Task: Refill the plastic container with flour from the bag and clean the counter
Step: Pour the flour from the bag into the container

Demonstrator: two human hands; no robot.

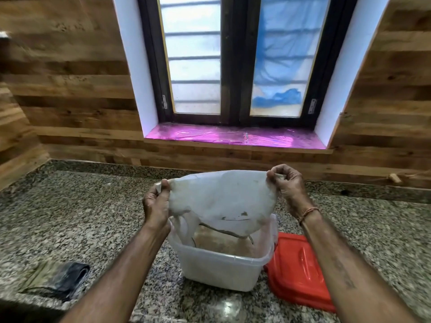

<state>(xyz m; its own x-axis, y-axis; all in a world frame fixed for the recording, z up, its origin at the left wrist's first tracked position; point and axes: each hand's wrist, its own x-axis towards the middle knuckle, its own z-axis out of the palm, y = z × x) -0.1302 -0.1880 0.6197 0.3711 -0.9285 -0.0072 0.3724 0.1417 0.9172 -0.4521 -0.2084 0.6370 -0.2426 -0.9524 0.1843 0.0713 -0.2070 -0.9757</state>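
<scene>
A white flour bag [221, 197] hangs upside down over a clear plastic container [221, 269] on the granite counter. My left hand [157, 203] pinches the bag's left corner and my right hand [288, 185] pinches its right corner, both held above the container. The bag looks limp and nearly flat, and its open mouth dips into the container. Brownish flour [221, 243] lies inside the container. The container's far wall is hidden behind the bag.
A red lid [298, 269] lies flat on the counter right of the container, touching it. A dark folded cloth [58, 280] sits at the front left. The speckled counter [93, 206] ends at a wooden wall with a window and a pink-covered sill [233, 136].
</scene>
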